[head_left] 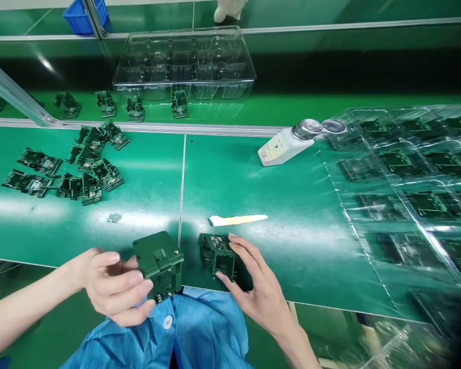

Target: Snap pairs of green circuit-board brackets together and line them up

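Observation:
My left hand (113, 287) is closed around a dark green boxy plastic housing (159, 261), held just above the near edge of the green table (253, 174). My right hand (253, 287) grips a second, smaller dark green housing (217, 253) between thumb and fingers; that part rests on the table. The two parts sit side by side, a small gap between them. A white and yellow brush-like stick (236, 220) lies on the mat just beyond my right hand.
A heap of several green circuit parts (80, 164) lies at the left. More parts (134, 107) line the belt behind. A clear empty blister tray (184, 64) stands at the back. A white dispenser bottle (286, 143) and clear trays holding parts (407, 200) fill the right.

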Available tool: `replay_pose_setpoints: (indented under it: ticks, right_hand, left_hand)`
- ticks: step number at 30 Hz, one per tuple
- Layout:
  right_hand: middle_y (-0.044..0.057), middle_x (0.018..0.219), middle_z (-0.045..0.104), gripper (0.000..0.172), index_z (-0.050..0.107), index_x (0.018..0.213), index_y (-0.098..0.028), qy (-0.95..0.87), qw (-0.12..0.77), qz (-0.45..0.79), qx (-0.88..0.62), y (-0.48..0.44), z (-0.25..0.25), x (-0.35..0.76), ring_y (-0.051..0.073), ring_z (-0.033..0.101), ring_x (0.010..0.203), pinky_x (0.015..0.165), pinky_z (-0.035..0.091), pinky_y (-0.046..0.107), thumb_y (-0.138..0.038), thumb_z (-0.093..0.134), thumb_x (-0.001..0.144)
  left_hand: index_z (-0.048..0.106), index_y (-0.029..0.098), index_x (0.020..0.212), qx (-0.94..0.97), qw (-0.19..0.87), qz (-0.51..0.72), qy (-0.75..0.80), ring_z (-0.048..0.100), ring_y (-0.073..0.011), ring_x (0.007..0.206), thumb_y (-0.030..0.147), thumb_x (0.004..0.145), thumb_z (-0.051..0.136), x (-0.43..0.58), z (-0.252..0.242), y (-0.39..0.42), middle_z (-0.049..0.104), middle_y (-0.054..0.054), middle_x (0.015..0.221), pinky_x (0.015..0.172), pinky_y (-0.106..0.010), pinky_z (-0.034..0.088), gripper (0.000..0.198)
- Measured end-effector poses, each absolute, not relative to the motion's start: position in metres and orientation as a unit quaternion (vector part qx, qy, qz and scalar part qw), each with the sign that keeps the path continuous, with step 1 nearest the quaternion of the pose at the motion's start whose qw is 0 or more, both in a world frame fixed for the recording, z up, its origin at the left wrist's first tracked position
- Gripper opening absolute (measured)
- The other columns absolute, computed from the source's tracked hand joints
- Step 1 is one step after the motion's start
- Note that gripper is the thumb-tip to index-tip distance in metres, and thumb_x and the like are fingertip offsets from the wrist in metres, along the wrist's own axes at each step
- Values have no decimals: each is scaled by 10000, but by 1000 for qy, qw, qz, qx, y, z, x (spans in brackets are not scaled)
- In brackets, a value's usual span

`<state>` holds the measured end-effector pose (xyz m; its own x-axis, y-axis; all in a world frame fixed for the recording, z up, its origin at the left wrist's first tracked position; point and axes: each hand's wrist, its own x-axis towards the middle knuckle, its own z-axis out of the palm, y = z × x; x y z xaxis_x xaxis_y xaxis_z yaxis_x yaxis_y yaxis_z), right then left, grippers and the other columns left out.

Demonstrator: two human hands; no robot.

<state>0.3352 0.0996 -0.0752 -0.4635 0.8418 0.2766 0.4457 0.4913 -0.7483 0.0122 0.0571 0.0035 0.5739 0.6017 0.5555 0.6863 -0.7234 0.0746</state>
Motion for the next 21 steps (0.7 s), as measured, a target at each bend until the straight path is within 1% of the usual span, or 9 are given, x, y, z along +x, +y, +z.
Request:
replay_pose_setpoints:
  ticks: [3, 5, 7, 10, 14, 16, 17, 19, 21]
  right_hand:
    - [184, 1333, 573, 596, 383, 1472, -215, -803, 321, 302, -402, 102, -75, 335, 295, 620, 1207, 965, 595, 451, -275, 628, 932]
    - [179, 1326, 582, 607, 379, 1478, -221, -802, 320, 301, -405, 103, -75, 335, 296, 627, 1199, 957, 600, 445, -288, 631, 930]
    - [174, 1328, 587, 619, 373, 1485, -229, -800, 320, 306, -405, 104, -76, 334, 299, 631, 1197, 960, 598, 448, -300, 633, 928]
    - [168, 1341, 586, 632, 361, 1497, -237, -799, 315, 317, -402, 104, -76, 336, 294, 630, 1202, 978, 589, 454, -305, 632, 930]
    - [181, 1426, 534, 755, 291, 1547, -236, -802, 275, 328, -416, 104, -68, 344, 324, 567, 1294, 1019, 557, 512, -375, 665, 906]
    - [187, 1480, 489, 810, 256, 1566, -227, -786, 281, 345, -430, 104, -55, 345, 348, 508, 1355, 1049, 525, 546, -439, 663, 898]
    - [189, 1492, 479, 806, 253, 1569, -216, -773, 302, 361, -425, 103, -45, 343, 351, 489, 1373, 1062, 512, 549, -469, 639, 908]
    - [193, 1493, 483, 747, 278, 1558, -182, -756, 355, 398, -379, 103, -24, 334, 339, 473, 1389, 1087, 491, 533, -484, 571, 942]
    - [204, 1494, 480, 662, 345, 1518, -137, -757, 387, 425, -309, 105, -2, 320, 318, 467, 1397, 1114, 468, 503, -440, 530, 960]
  left_hand:
    - [668, 490, 795, -928, 192, -292, -128, 554, -192, 1232, 358, 690, 718, 8, 8, 75, 705, 103, 974, 1195, -456, 357, 176]
    - [665, 509, 818, -934, 202, -271, -113, 546, -197, 1249, 362, 674, 740, 6, 10, 85, 705, 100, 964, 1194, -471, 365, 219]
    - [660, 530, 840, -934, 214, -268, -99, 588, -195, 1170, 338, 666, 751, 5, 12, 89, 705, 98, 876, 1177, -457, 390, 275]
    - [670, 522, 844, -930, 207, -279, -119, 626, -194, 1067, 311, 700, 721, 6, 15, 90, 699, 92, 801, 1199, -448, 363, 260]
    - [672, 478, 765, -939, 163, -278, -120, 615, -175, 1094, 298, 719, 689, 9, 15, 85, 712, 108, 878, 1235, -468, 308, 186]
    - [663, 504, 822, -939, 173, -263, -140, 633, -177, 1075, 304, 702, 703, 8, 10, 78, 713, 117, 852, 1229, -474, 316, 236]
    - [649, 531, 891, -934, 188, -257, -162, 651, -181, 1045, 304, 693, 709, 8, 7, 75, 711, 120, 816, 1223, -471, 325, 306]
    - [595, 584, 1031, -925, 216, -250, -189, 683, -184, 986, 294, 683, 700, 8, 3, 69, 704, 130, 758, 1217, -452, 337, 465]
    - [590, 600, 1045, -930, 209, -253, -169, 687, -183, 1015, 272, 670, 678, 12, 4, 69, 718, 136, 791, 1217, -438, 344, 506]
